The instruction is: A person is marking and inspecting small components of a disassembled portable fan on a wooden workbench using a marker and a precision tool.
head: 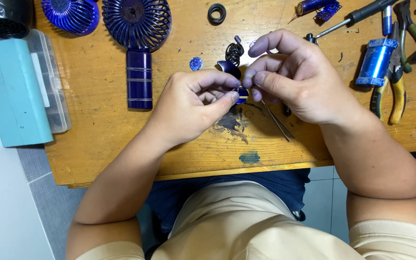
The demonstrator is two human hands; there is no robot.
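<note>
Scuffed wooden workbench (pixel 102 144) over a grey tiled floor (pixel 49 202).

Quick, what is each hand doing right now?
Left hand: pinched shut on a small blue part.
Right hand: fingertips closed on the same part, tweezers tucked under it.
</note>
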